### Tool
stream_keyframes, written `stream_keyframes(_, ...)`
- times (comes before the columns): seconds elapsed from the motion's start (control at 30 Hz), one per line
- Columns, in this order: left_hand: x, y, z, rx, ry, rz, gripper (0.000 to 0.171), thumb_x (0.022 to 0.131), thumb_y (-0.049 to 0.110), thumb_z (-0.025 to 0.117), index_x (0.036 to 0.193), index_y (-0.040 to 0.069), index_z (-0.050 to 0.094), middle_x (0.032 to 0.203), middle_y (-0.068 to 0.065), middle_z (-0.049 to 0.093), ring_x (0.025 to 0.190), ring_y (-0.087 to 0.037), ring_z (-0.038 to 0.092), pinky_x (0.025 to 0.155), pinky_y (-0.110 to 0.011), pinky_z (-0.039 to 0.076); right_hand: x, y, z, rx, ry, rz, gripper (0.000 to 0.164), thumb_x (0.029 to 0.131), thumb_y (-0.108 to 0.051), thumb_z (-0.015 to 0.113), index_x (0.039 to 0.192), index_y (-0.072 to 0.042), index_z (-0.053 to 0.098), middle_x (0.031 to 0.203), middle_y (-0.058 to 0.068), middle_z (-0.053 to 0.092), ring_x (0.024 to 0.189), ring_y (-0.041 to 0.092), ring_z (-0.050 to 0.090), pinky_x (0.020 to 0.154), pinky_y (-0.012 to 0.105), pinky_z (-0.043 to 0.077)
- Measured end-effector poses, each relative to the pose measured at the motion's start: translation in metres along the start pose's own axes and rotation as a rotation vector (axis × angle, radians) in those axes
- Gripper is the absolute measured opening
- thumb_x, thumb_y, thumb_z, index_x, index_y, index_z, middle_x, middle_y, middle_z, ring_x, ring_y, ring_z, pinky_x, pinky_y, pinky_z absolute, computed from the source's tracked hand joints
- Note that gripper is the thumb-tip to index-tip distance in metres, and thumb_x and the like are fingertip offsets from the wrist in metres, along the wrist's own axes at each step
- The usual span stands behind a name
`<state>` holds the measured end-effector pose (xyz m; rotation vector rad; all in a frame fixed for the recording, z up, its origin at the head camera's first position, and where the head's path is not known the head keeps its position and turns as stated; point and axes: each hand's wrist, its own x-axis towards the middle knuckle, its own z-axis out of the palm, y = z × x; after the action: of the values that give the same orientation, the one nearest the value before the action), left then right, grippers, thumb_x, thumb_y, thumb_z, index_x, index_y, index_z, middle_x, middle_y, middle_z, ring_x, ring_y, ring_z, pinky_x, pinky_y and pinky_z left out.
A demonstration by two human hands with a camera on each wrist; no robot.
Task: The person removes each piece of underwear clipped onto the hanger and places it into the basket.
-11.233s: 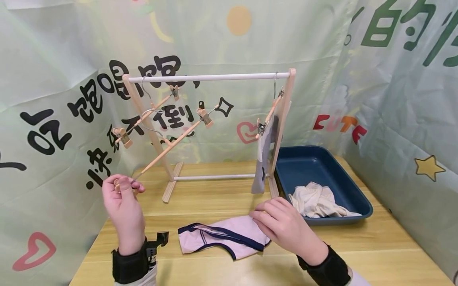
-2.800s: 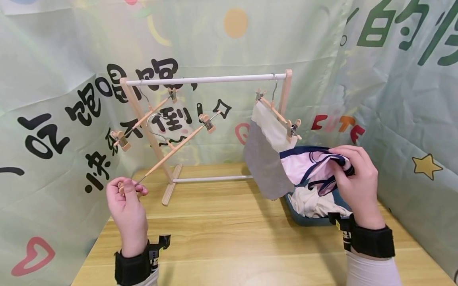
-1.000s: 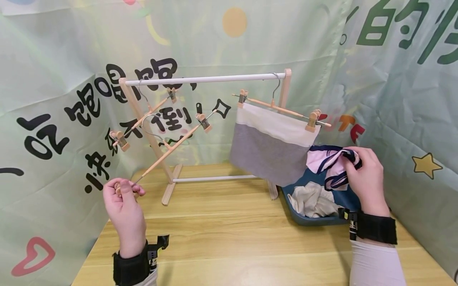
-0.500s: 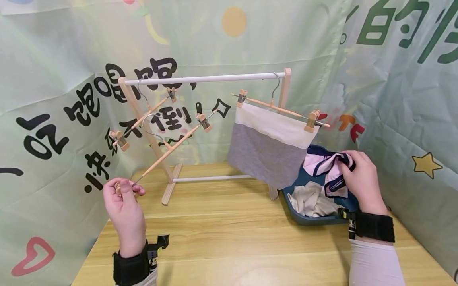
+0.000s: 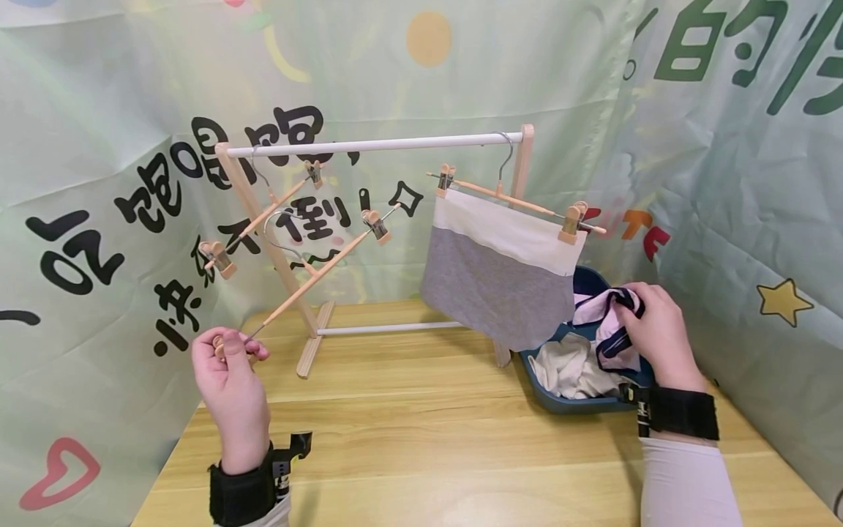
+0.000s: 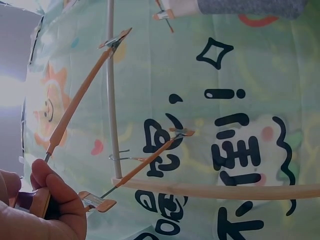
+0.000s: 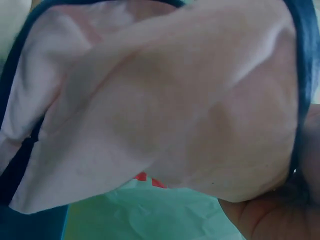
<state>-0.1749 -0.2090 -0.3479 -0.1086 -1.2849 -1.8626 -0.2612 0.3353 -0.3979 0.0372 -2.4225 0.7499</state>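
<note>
Right fingers [image 7: 270, 219] partly behind pink cloth [image 7: 165, 110]

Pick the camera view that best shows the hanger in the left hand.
Head view: it shows the hanger with hook, bar and far clip, though the left hand hides part of the near clip. The left wrist view shows bar and far clip, no hook; the right wrist view, none of it.
</note>
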Motion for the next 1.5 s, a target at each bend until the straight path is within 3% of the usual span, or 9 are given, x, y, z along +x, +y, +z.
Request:
stream_keyframes(0.27,0.000,0.001,0.000,0.013,-0.002,-0.003,0.014,0.105,0.022,0.053,0.105,0.008,0.050,0.092,-0.009,0.050,0.076,-0.018,0.055,0.070,-0.020,0.055,0.000,0.008,0.005,-0.006,-0.038,-0.045,0.030,0.094,-0.004,0.068,0.121,0.008,0.060,0.116,0.035,0.056,0.108,0.053,0.053,0.096,0.069,0.040)
stream_keyframes(0.63,0.000,0.001,0.000,0.005,0.000,0.008,0.014,0.105,0.021,0.054,0.105,0.008,0.050,0.090,-0.009,0.051,0.074,-0.018,0.055,0.069,-0.020,0.055,0.001,0.012,0.008,-0.026,-0.217,-0.018,0.035,0.096,-0.011,0.069,0.123,0.007,0.057,0.124,0.038,0.049,0.111,0.056,0.049,0.097,0.071,0.039)
stream_keyframes(0.87,0.001,0.002,-0.001,0.022,0.008,-0.002,0.015,0.105,0.023,0.053,0.106,0.008,0.050,0.090,-0.008,0.051,0.075,-0.017,0.055,0.070,-0.020,0.055,0.001,0.015,0.011,-0.043,-0.304,-0.034,0.037,0.095,-0.015,0.071,0.121,0.008,0.058,0.121,0.039,0.053,0.111,0.054,0.050,0.096,0.070,0.040)
stream_keyframes(1.13,0.001,0.002,-0.001,0.017,0.007,0.000,0.015,0.105,0.022,0.053,0.106,0.008,0.050,0.091,-0.009,0.051,0.076,-0.018,0.055,0.070,-0.020,0.055,0.000,0.019,0.013,-0.073,-0.473,-0.029,0.048,0.094,-0.018,0.074,0.124,0.014,0.056,0.117,0.041,0.056,0.108,0.055,0.055,0.096,0.069,0.045)
stream_keyframes(1.3,0.001,0.002,-0.002,0.017,0.006,0.001,0.015,0.105,0.022,0.053,0.106,0.008,0.050,0.091,-0.009,0.051,0.076,-0.017,0.055,0.070,-0.020,0.055,-0.002,0.021,0.015,-0.076,-0.518,-0.067,0.050,0.090,-0.016,0.077,0.122,0.016,0.056,0.111,0.040,0.062,0.104,0.055,0.059,0.092,0.067,0.047)
stream_keyframes(1.5,0.000,0.002,-0.002,0.017,0.008,-0.001,0.015,0.105,0.022,0.054,0.106,0.008,0.050,0.090,-0.009,0.051,0.075,-0.019,0.055,0.070,-0.021,0.055,-0.002,0.020,0.013,-0.090,-0.572,-0.042,0.053,0.090,-0.017,0.076,0.123,0.018,0.055,0.115,0.041,0.061,0.108,0.057,0.057,0.096,0.070,0.046)
